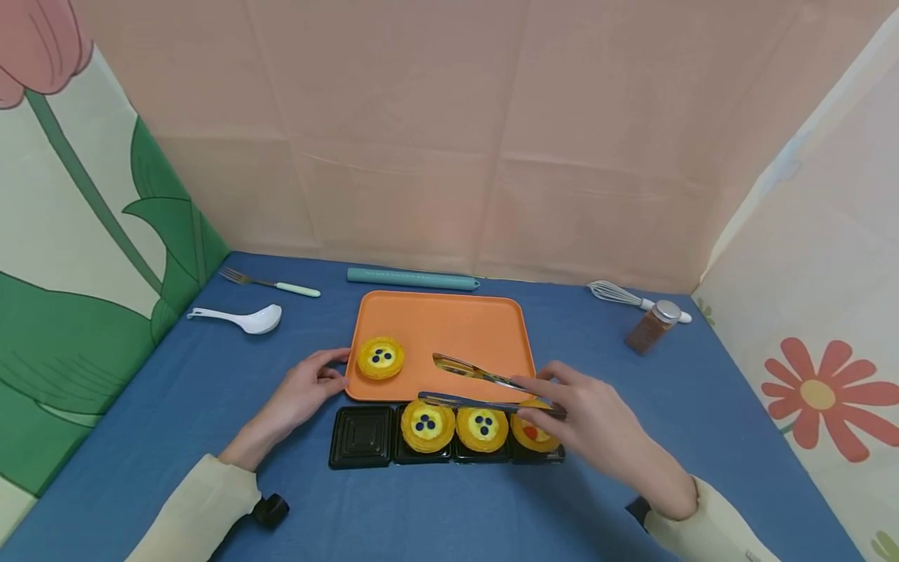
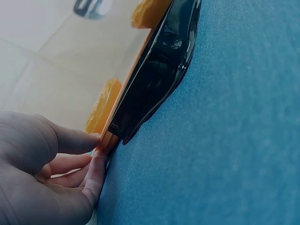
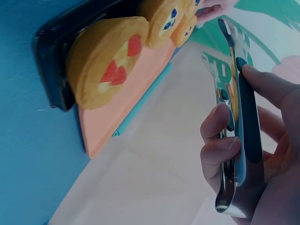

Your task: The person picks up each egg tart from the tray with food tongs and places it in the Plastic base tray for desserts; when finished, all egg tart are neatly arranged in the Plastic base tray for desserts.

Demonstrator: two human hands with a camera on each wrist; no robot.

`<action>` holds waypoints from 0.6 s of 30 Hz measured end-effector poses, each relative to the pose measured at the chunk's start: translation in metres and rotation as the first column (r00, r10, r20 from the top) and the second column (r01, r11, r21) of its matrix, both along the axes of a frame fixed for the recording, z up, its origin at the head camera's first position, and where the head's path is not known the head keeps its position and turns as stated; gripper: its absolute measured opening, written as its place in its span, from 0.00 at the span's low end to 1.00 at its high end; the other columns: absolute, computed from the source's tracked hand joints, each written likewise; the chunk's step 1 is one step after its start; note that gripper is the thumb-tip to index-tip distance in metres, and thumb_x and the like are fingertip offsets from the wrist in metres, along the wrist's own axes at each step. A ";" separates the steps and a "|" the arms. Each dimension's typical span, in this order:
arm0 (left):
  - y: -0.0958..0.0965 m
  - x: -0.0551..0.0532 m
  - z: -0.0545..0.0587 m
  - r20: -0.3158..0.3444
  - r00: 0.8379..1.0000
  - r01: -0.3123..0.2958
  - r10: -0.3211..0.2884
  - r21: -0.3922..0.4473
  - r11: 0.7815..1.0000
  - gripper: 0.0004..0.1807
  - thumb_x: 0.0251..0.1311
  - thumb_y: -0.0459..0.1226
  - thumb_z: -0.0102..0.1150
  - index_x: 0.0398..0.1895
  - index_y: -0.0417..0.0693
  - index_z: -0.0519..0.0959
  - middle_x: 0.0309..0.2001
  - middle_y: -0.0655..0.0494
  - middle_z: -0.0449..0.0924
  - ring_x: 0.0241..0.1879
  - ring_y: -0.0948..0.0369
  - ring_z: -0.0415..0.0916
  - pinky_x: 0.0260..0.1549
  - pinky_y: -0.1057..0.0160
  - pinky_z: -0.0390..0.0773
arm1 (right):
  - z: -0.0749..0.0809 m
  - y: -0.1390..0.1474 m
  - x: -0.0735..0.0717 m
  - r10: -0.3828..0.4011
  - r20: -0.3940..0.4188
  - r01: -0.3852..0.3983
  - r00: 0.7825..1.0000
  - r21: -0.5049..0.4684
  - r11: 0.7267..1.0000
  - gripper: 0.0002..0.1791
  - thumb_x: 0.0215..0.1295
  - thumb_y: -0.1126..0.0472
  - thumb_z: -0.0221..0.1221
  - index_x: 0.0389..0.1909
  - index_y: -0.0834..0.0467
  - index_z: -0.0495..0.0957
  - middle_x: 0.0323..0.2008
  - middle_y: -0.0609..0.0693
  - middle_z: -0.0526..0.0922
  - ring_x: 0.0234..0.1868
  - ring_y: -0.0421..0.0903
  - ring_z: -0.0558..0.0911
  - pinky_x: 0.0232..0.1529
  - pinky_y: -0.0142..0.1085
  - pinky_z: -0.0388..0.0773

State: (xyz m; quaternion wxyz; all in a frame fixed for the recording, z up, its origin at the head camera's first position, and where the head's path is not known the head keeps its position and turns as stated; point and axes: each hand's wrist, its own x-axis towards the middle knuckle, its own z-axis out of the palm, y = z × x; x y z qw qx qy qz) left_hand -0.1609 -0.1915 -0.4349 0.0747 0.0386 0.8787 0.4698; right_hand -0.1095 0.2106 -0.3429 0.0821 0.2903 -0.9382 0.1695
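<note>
My right hand (image 1: 597,414) holds metal tongs (image 3: 251,126), their arms spread apart above the front of the orange tray (image 1: 449,320) and the black compartment tray (image 1: 361,437). Nothing sits between the tong tips. At the orange tray's front left corner, my left hand (image 1: 302,394) pinches the rim between thumb and fingers, as the left wrist view shows. One blueberry tart (image 1: 381,358) lies on the orange tray near that hand. In the black tray are two blueberry tarts (image 1: 428,426) and, at the right end, a tart with red pieces (image 3: 108,61), partly covered by the tongs in the head view. The leftmost compartment is bare.
A teal rolling pin (image 1: 413,279) lies behind the orange tray. To the left are a fork (image 1: 270,282) and a white ladle (image 1: 256,320). A whisk (image 1: 618,293) and a spice jar (image 1: 652,326) are at the right. Fabric walls border the blue cloth.
</note>
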 end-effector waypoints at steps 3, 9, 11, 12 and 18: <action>0.000 0.001 0.001 0.003 1.000 0.001 -0.001 0.002 1.000 0.29 0.71 0.33 0.58 0.73 0.37 0.66 0.66 0.40 0.68 0.48 0.53 0.75 0.51 0.51 0.75 | 0.001 -0.008 -0.005 -0.009 -0.022 0.009 1.000 -0.003 1.000 0.22 0.60 0.51 0.73 0.56 0.45 0.85 0.40 0.42 0.78 0.19 0.30 0.66 0.17 0.28 0.66; -0.001 0.001 0.001 0.003 1.000 -0.002 0.002 0.002 1.000 0.29 0.71 0.34 0.58 0.73 0.38 0.66 0.66 0.40 0.68 0.48 0.53 0.75 0.51 0.51 0.75 | 0.001 -0.023 -0.018 0.012 -0.062 -0.012 0.998 0.008 1.000 0.22 0.59 0.51 0.73 0.56 0.46 0.86 0.37 0.45 0.78 0.20 0.33 0.66 0.16 0.29 0.65; -0.001 0.000 0.001 0.000 1.000 -0.001 0.001 0.003 1.000 0.29 0.71 0.34 0.58 0.73 0.38 0.66 0.66 0.40 0.69 0.48 0.53 0.75 0.51 0.51 0.75 | 0.001 -0.027 -0.022 0.015 -0.057 -0.014 0.998 0.017 1.000 0.22 0.59 0.51 0.73 0.56 0.47 0.86 0.37 0.45 0.78 0.21 0.33 0.67 0.17 0.29 0.66; -0.001 0.000 0.001 -0.002 1.000 0.000 0.000 0.004 1.000 0.29 0.71 0.34 0.58 0.73 0.38 0.66 0.66 0.40 0.69 0.48 0.53 0.75 0.51 0.51 0.75 | 0.000 -0.029 -0.025 0.015 -0.049 -0.014 0.999 0.020 1.000 0.22 0.60 0.51 0.72 0.56 0.47 0.85 0.37 0.45 0.78 0.21 0.33 0.67 0.17 0.29 0.66; 0.000 0.001 0.002 -0.006 1.000 0.004 -0.004 0.011 1.000 0.29 0.71 0.33 0.58 0.73 0.37 0.66 0.66 0.40 0.68 0.48 0.52 0.75 0.51 0.51 0.75 | -0.004 -0.037 -0.037 0.014 0.001 -0.014 1.000 0.076 0.997 0.22 0.63 0.50 0.70 0.58 0.48 0.85 0.38 0.47 0.79 0.20 0.35 0.67 0.16 0.30 0.65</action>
